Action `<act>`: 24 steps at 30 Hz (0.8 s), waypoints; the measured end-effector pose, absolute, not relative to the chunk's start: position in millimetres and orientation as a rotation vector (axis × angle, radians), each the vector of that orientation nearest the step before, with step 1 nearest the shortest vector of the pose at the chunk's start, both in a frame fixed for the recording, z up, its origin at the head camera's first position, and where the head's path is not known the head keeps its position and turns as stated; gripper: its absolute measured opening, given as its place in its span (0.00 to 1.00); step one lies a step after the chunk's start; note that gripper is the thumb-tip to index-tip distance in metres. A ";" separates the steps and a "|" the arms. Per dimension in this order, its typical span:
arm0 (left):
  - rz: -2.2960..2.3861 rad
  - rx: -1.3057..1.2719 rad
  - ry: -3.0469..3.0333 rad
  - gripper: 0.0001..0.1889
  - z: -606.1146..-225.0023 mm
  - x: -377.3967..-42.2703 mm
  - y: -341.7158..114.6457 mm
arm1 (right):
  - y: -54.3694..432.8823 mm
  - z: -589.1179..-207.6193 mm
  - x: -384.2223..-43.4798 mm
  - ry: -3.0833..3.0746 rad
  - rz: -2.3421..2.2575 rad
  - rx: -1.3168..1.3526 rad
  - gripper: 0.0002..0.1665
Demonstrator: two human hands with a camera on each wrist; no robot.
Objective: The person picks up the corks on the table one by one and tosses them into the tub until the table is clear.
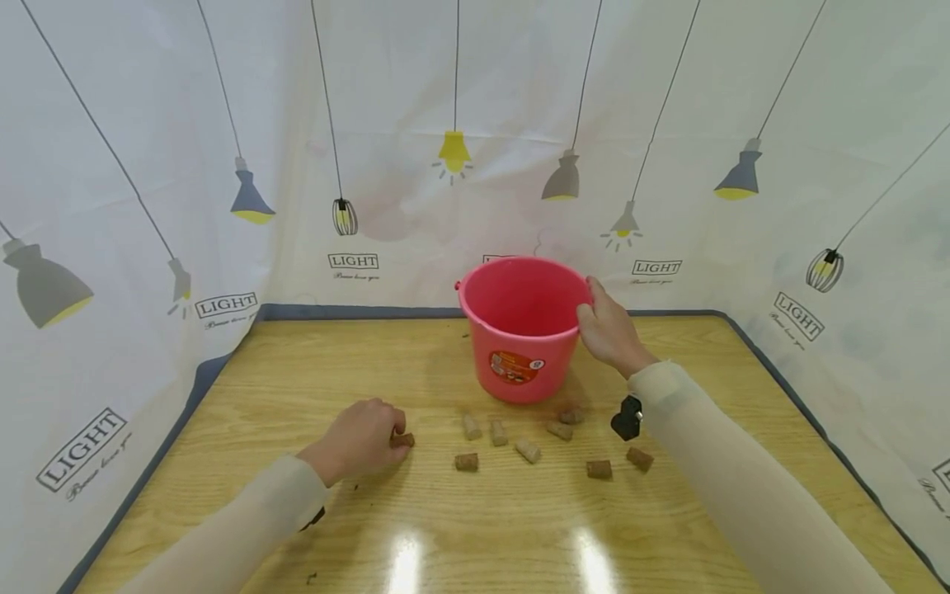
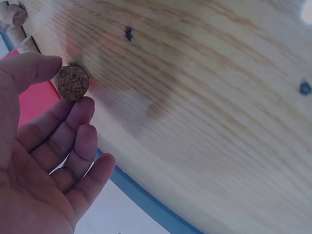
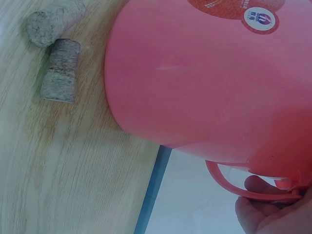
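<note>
Corks point(image 1: 528, 450): eight lie unpicked at lower centre; left hand point(image 1: 361, 441) pinches another cork point(image 2: 73, 84); right hand point(image 1: 610, 330) grips bucket point(image 1: 512, 346), its floor hidden.

From my head, one camera looks forward and down across the yellowish wood-grain table point(image 1: 493, 528). My left-wrist camera peers closely past my left hand point(image 2: 41, 146); my right-wrist camera faces, from close by, the pink round plastic bucket point(image 3: 204, 87), whose labelled side the head view shares.

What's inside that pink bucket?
The head view shows the bare far inner wall of the bucket; its near wall covers the bottom, so I can't tell whether anything lies down there.
</note>
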State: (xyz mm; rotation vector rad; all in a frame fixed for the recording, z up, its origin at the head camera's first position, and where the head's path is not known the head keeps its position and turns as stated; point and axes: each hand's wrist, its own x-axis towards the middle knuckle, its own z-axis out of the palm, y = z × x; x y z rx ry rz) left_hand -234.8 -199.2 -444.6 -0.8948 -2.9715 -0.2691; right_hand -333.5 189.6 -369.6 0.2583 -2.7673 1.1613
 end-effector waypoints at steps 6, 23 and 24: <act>-0.301 -0.941 -2.939 0.11 -448.2 -235.5 -200.7 | 189.8 -371.0 -334.5 -2.761 1.158 0.263 0.39; -0.336 -0.935 -2.910 0.08 -445.0 -234.6 -199.5 | 189.2 -370.2 -334.2 -2.762 1.153 0.257 0.39; -0.341 -0.935 -2.905 0.07 -444.6 -234.7 -199.1 | 189.0 -370.1 -334.3 -2.763 1.155 0.258 0.39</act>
